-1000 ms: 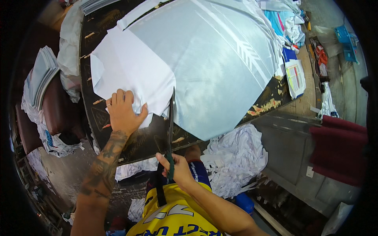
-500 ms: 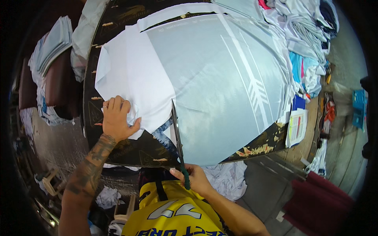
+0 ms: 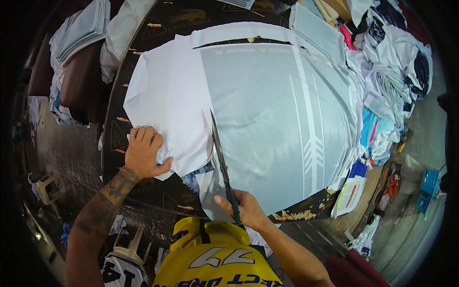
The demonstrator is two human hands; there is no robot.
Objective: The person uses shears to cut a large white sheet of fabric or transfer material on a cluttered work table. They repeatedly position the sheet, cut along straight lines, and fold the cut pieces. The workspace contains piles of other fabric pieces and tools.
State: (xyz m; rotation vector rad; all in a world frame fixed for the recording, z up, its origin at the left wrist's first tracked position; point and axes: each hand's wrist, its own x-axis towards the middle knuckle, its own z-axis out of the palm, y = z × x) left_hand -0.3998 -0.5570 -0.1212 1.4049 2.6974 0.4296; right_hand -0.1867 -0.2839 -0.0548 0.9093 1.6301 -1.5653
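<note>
Grey-and-white fabric (image 3: 258,119) lies spread on a dark table, its grey part printed with pale stripes and chevrons. My right hand (image 3: 246,208) holds large dark scissors (image 3: 220,158) by green-wrapped handles at the table's near edge. Their long blades point away from me, along the line where white meets grey. On the left, my left hand (image 3: 145,152) grips the near left edge of the white fabric (image 3: 167,100), fingers bent and thumb set apart. Between the hands, a piece of blue patterned cloth (image 3: 193,181) shows beneath the fabric.
Folded grey cloth (image 3: 318,33) sits at the table's far right, beside a heap of mixed garments (image 3: 392,71). Papers (image 3: 349,196) lie at the right edge. Further left, a stack of folded cloth (image 3: 83,36) rests on a brown padded seat (image 3: 81,81). A plastic stool (image 3: 129,244) stands near left.
The view has shifted, so the table sits lower in it. The scissors now lie tilted over the grey fabric, with my right hand further over the table edge. My left hand stays on the white fabric.
</note>
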